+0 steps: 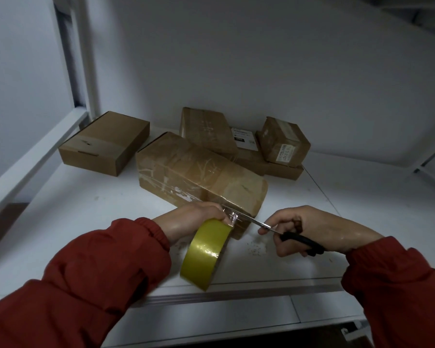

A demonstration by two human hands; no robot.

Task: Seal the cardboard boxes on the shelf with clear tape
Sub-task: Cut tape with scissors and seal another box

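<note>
**Almost at the cut: strip on the front box**

Noted the left hand [196,217] gripping the top of the tape roll [206,252], fingers curled over its rim. The roll stood on edge just in front of the front box [199,172]. A short clear strip [232,217] ran from the roll to the box's near end.

The right hand [301,227] held the scissors [299,239], fingers wrapped round the black handles. The blades lay across the strip, close beside the left fingers. How far apart the blades stood, and whether they had bitten in, could not be told.

The front box sat mid-shelf [86,222], angled, its top and side glossy with tape. Behind it:
- the left box [103,143], apart from the others, near the upright
- the rear box [206,129]
- the small box [284,141], on top of a flat box [284,170]

Both arms wore red sleeves [98,285]. Small scraps [256,247] lay on the shelf below the scissors.

Step, as judged: severing the strip to finish the wrap on this box.

The next move called for closing the blades clean through while the left hand kept the strip taut, minding the fingers next to the blade. The loose end then wanted pressing flat on the cardboard. Whether the rear boxes wanted more tape was unclear from this angle.
</note>
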